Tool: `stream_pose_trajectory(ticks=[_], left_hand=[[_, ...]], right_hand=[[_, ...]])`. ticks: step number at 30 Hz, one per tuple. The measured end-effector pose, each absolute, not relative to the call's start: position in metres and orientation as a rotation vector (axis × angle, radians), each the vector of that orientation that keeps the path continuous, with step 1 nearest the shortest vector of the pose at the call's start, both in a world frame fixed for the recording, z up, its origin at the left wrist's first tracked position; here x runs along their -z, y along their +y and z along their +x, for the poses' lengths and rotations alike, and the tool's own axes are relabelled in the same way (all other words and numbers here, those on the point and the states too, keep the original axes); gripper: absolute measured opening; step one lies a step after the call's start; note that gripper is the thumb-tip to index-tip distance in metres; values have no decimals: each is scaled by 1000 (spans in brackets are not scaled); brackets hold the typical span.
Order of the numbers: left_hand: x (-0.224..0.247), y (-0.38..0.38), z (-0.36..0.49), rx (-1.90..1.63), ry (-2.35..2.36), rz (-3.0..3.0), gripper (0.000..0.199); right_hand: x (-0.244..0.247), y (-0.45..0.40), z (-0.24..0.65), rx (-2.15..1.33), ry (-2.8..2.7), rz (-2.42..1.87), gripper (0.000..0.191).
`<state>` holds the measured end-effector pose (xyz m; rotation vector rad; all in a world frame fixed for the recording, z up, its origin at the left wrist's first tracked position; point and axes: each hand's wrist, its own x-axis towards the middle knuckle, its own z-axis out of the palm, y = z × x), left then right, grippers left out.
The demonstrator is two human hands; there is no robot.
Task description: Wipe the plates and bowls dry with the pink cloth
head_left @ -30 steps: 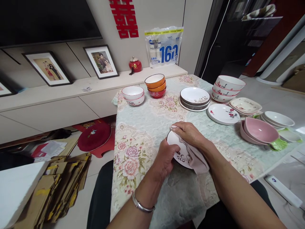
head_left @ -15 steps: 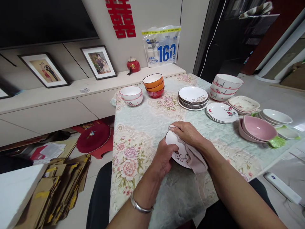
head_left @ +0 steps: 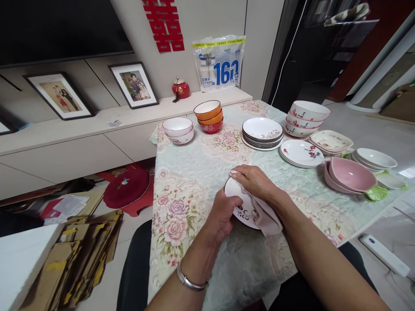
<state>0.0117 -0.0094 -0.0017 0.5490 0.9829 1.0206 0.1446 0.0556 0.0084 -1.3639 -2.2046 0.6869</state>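
A white plate (head_left: 245,214) with a dark rim and brown pattern is held tilted above the near part of the table. My left hand (head_left: 226,210) grips its left edge, thumb lying over the face of the plate. A pale pinkish cloth (head_left: 268,218) hangs across the plate's right side. My right hand (head_left: 256,180) is closed on this cloth and presses it to the plate's upper rim. The fingers behind the plate are hidden.
A floral tablecloth (head_left: 177,207) covers the table. Toward the back stand white bowls (head_left: 177,129), orange bowls (head_left: 208,113) and stacked plates (head_left: 262,131). Flower-patterned plates (head_left: 301,153), tall bowls (head_left: 306,119) and pink bowls (head_left: 352,175) are on the right. Flattened cardboard (head_left: 61,259) lies at lower left.
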Motion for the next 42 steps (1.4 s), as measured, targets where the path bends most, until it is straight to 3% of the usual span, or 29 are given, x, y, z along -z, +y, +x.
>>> stream_pose_trajectory(ticks=[25,31,39,42], left_hand=[[1,-10,12,-999,999,521,42],[1,-9,11,-1015,995,516,43],[2,-9,9,-993,961,544,54],[5,-9,10,-1003,993,552,47]], right_hand=[[-10,53,143,-678,-2206,-1392,28],[-3,55,145,-569,-2272,-1176,17],[-5,60,162,-485,-2102,-1624,21],[-8,51,145,-494,-2229,-1372,25]])
